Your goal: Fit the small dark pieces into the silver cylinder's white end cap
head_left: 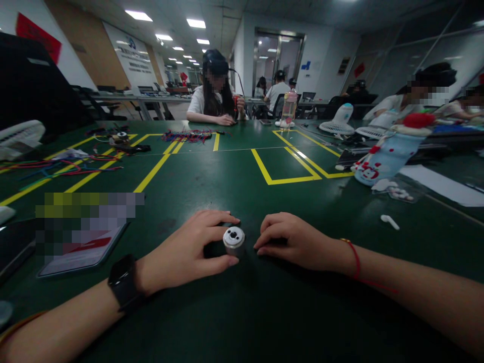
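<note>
A small silver metal cylinder (234, 241), like a small motor, stands upright on the green table; its pale top has a dark centre and small holes. My left hand (189, 247) curves around it, index finger at its left side and thumb at its front, while another finger reaches behind it. Just to the right, apart from the cylinder, my right hand (295, 242) rests on the table with fingers loosely curled together. Nothing shows in those fingers; the palm is hidden.
Left of my hands lies a phone (86, 247). Beyond it are loose wires (75, 169) and a wire bundle (187, 136). A white earbud (389, 221) and a light-blue bottle (389, 156) are at the right. Across the table sits another person (214, 96).
</note>
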Demonstrator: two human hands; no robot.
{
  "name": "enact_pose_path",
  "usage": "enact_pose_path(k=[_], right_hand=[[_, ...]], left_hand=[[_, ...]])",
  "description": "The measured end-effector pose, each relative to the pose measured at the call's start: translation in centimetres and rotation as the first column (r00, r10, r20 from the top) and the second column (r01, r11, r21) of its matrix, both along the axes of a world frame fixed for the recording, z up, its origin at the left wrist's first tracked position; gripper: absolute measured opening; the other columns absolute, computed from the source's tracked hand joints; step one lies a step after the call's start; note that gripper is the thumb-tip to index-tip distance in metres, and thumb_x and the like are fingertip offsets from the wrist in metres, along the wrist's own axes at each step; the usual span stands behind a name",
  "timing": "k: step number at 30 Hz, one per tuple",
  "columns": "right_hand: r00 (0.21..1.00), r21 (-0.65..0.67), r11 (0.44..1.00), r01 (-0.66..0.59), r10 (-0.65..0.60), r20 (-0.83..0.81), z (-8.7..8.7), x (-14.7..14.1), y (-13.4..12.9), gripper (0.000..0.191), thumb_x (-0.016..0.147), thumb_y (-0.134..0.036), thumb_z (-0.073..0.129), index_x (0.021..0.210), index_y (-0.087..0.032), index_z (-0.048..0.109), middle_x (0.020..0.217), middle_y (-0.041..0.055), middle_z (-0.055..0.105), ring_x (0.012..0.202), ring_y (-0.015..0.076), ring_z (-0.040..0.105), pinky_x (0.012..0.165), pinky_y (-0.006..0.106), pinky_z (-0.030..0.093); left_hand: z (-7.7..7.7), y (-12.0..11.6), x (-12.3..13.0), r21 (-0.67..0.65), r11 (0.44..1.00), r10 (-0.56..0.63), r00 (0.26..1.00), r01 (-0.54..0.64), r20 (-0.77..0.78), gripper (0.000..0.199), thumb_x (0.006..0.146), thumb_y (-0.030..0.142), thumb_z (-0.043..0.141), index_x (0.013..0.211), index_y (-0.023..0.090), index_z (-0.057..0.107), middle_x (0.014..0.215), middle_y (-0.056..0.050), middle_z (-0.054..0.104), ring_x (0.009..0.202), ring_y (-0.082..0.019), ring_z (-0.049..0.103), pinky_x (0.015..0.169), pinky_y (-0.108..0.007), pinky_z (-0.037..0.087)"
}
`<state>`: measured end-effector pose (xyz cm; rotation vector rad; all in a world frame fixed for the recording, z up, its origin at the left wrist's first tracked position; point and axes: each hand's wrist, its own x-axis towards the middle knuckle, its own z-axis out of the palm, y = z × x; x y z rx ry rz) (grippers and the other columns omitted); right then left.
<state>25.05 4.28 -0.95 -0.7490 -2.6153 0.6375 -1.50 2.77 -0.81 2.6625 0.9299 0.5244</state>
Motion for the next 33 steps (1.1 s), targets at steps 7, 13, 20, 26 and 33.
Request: enact_pose_path(k=[7, 13, 20, 26, 33], right_hand=[[0.916, 0.072, 0.982, 0.173, -0.133, -0.378, 1.9, -1.7, -0.8, 0.011, 0.086, -0.019, 0.063, 0.096, -0.019, 0.068, 0.09, 0.0033, 0.063, 0.081, 0.013, 0.059, 0.071, 0.026, 0.047], [0.926, 0.098, 0.992, 0.084, -0.041, -0.376, 2.7, -3.5, -1.9, 0.009, 0.087, -0.014, 0.062, 0.093, -0.017, 0.068, 0.09, 0.0041, 0.062, 0.084, 0.0124, 0.059, 0.074, 0.024, 0.049], [0.916, 0.083, 0.99, 0.114, -0.072, -0.395, 2.4, -4.0, -1.8, 0.009, 0.087, -0.014, 0.06, 0.09, -0.018, 0.068, 0.088, 0.0032, 0.061, 0.082, 0.0125, 0.059, 0.071, 0.025, 0.049], [0.905, 0.086, 0.989, 0.12, -0.074, -0.419, 2.0, -4.2, -1.8, 0.01, 0.087, -0.014, 0.06, 0.092, -0.019, 0.068, 0.089, 0.0032, 0.061, 0.082, 0.0127, 0.059, 0.072, 0.025, 0.049], [0.903, 0.108, 0.988, 0.114, -0.058, -0.427, 1.8, -4.3, -1.7, 0.012, 0.088, -0.012, 0.059, 0.094, -0.017, 0.067, 0.091, 0.0035, 0.061, 0.084, 0.012, 0.058, 0.075, 0.024, 0.049]], left_hand=[[0.2, -0.1, 0.3, -0.01, 1.0, 0.022, 0.999, -0.022, -0.031, 0.028, 0.087, 0.042, 0.063, 0.11, 0.028, 0.066, 0.13, -0.005, 0.054, 0.118, -0.029, 0.049, 0.099, -0.045, 0.039], [0.0, -0.2, 0.4, 0.01, 1.0, 0.013, 0.999, -0.013, -0.051, 0.029, 0.088, 0.043, 0.062, 0.114, 0.029, 0.063, 0.127, -0.005, 0.053, 0.117, -0.028, 0.048, 0.099, -0.046, 0.038], [0.1, -0.2, 0.5, 0.019, 1.0, 0.011, 0.997, -0.01, -0.077, 0.029, 0.089, 0.044, 0.06, 0.113, 0.029, 0.062, 0.126, -0.005, 0.053, 0.116, -0.028, 0.048, 0.099, -0.047, 0.037], [0.0, -0.1, 0.6, 0.031, 0.999, 0.011, 0.998, -0.009, -0.066, 0.031, 0.088, 0.045, 0.061, 0.115, 0.03, 0.062, 0.125, -0.005, 0.054, 0.115, -0.028, 0.049, 0.099, -0.046, 0.038], [0.0, -0.2, 0.5, 0.03, 0.999, 0.021, 0.996, -0.018, -0.091, 0.03, 0.088, 0.045, 0.061, 0.114, 0.03, 0.063, 0.126, -0.004, 0.053, 0.116, -0.029, 0.048, 0.099, -0.047, 0.037]])
